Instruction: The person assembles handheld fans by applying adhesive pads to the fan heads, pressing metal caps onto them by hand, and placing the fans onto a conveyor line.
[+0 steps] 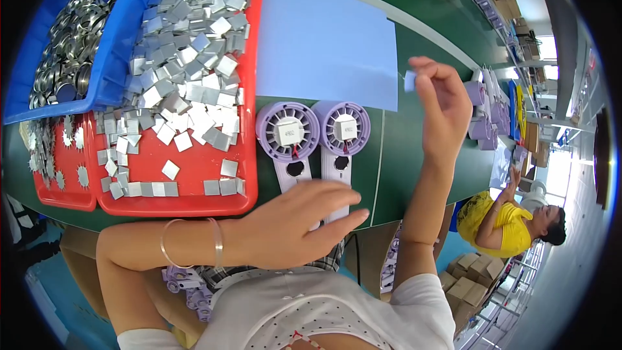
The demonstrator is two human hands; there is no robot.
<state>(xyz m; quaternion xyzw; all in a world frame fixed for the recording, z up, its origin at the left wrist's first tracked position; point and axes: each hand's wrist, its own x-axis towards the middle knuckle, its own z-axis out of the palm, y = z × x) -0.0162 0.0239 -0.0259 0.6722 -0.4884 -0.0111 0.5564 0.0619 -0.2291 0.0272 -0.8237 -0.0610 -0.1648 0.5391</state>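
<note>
Two purple-and-white handheld fans lie side by side on the green table, the left fan (289, 133) and the right fan (345, 128). Each has a white square in the middle of its round head and red wires below it. My left hand (301, 223) is over the lower ends of their handles, fingers stretched out and gripping nothing; whether it touches them I cannot tell. Off to the right, my right hand (447, 107) is raised above the table. Thumb and fingertips pinch a small pale-blue square piece (409, 81).
A red tray (181, 205) heaped with silver square plates stands left of the fans. Beside it are a blue bin (115, 58) of metal rings and a smaller red tray (68, 198) of toothed discs. A pale-blue sheet (324, 42) lies beyond the fans. A person in yellow (505, 227) is at right.
</note>
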